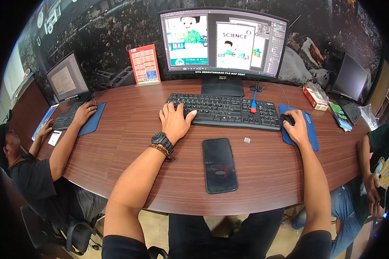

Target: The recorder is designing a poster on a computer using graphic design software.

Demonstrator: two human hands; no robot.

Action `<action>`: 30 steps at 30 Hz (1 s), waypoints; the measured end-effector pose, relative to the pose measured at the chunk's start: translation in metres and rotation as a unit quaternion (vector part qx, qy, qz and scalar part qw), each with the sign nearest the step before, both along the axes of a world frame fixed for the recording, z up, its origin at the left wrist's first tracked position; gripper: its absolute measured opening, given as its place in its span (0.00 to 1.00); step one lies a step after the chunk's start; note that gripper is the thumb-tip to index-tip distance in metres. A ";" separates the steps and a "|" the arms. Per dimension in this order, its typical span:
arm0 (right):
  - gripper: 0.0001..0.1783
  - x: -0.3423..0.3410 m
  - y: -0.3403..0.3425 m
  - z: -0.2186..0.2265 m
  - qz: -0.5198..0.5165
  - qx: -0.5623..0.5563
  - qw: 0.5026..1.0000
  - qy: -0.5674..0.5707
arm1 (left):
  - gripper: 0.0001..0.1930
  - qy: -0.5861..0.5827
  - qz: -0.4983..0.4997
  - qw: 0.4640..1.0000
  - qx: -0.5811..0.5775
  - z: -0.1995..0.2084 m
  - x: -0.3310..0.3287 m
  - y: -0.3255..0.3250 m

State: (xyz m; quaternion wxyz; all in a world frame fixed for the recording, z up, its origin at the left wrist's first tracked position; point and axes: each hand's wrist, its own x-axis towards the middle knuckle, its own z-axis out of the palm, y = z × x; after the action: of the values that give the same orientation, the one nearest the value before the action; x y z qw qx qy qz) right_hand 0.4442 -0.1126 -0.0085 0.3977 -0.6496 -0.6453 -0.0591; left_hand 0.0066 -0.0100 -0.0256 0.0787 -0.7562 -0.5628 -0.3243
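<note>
My left hand (176, 122) rests on the left end of a black keyboard (220, 108), fingers spread over the keys, a dark watch and brown beads on its wrist. At the keyboard's right, my right hand (296, 126) is curled over a black computer mouse (288, 119) on a blue mouse pad (310, 131). A red plug on a blue cable (253, 103) lies across the keys. Behind the keyboard stands a wide monitor (212, 41) showing cartoon cover designs. Between my forearms lies a dark-screened smartphone (219, 165), with a small greyish piece (247, 140) beyond its right corner.
A red-and-white calendar (145, 64) stands left of the monitor. At far left a person (34, 181) works at another monitor (67, 77). On the right are a red-and-white box (315, 97), another monitor (351, 77) and a seated person (378, 168). The wooden table (116, 134) curves toward me.
</note>
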 end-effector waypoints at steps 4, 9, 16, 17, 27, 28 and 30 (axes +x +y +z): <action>0.17 -0.001 -0.001 0.001 0.004 0.000 1.000 -0.002 | 0.34 0.002 -0.005 1.000 -0.005 0.000 -0.001 0.002; 0.18 -0.004 -0.001 0.003 0.006 -0.001 1.000 0.004 | 0.34 -0.004 -0.008 1.000 0.005 0.000 -0.002 0.001; 0.17 -0.002 -0.001 0.001 0.007 0.003 1.000 0.006 | 0.31 -0.018 -0.001 1.000 0.004 0.016 0.002 -0.005; 0.17 -0.003 -0.001 0.002 0.008 0.003 1.000 0.009 | 0.31 -0.017 0.007 1.000 -0.009 0.020 0.002 -0.008; 0.18 -0.006 -0.001 0.003 0.005 -0.005 1.000 0.009 | 0.27 -0.009 -0.003 0.996 0.084 0.011 -0.003 -0.003; 0.18 -0.005 0.000 0.003 0.005 0.000 1.000 0.012 | 0.27 -0.008 -0.003 0.996 0.083 0.011 -0.003 -0.002; 0.18 -0.003 -0.001 0.002 0.003 0.002 1.000 0.014 | 0.27 -0.005 0.020 1.000 0.005 0.018 0.001 -0.007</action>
State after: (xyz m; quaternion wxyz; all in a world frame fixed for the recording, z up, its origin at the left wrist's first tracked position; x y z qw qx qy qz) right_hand 0.4411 -0.1132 -0.0069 0.4082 -0.6477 -0.6414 -0.0495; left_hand 0.0072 -0.0167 -0.0075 0.0859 -0.7427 -0.5767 -0.3293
